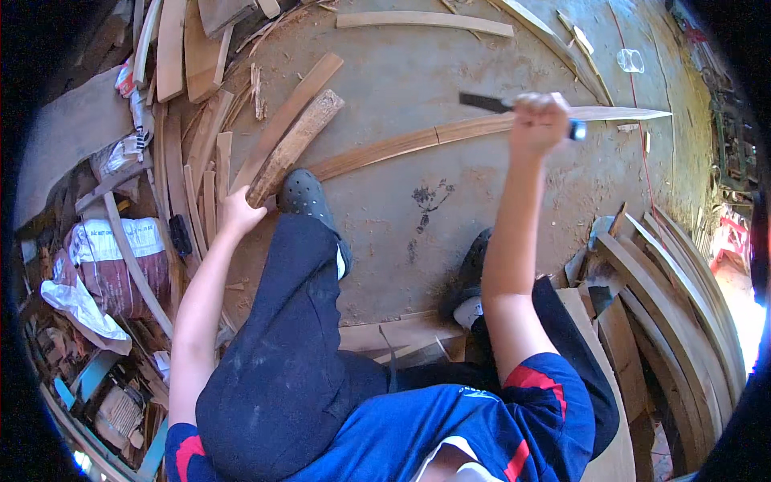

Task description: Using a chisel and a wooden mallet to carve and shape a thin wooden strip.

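My left hand point(241, 210) is closed around the near end of a rough, bark-edged piece of wood point(299, 145). Alongside that piece lies a smoother brown board point(291, 112), slanting the same way. My right hand point(540, 120) is raised in a fist above the floor, at the right of the middle. It grips a dark, flat-bladed hand tool point(483, 102), whose blade sticks out to the left and whose bluish end shows on the right. Motion blurs the tool, so its exact kind is unclear. Beyond my shoe, a long curved wooden strip point(393, 150) passes behind my right fist.
Stacked boards and scraps point(170, 56) crowd the left side, near a white and maroon sack point(120, 261). Curved planks point(675, 297) are piled at the right. A clear plastic cup point(630, 60) and a thin red cord point(643, 161) lie on the concrete floor point(385, 233).
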Tool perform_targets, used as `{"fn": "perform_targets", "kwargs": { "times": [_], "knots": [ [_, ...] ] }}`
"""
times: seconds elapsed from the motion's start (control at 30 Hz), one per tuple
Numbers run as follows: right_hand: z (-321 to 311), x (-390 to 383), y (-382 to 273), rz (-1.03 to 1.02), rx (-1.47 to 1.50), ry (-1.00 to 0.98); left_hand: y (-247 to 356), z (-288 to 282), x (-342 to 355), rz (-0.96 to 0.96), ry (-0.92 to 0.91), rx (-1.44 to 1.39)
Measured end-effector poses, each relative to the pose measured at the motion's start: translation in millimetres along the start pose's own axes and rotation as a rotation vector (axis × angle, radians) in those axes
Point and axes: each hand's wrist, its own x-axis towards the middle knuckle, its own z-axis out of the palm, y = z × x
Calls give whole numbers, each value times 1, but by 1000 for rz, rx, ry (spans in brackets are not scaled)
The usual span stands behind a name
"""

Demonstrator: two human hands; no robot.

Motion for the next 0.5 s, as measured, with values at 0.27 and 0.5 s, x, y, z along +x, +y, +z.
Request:
{"fn": "perform_targets", "kwargs": {
  "times": [0.27, 0.5],
  "knots": [
    [-9, -37, 57, 178, -113, 25, 11, -1, -3, 53, 37, -40],
    [-14, -41, 67, 204, -85, -27, 11, -1, -4, 25, -12, -49]
  ]
}}
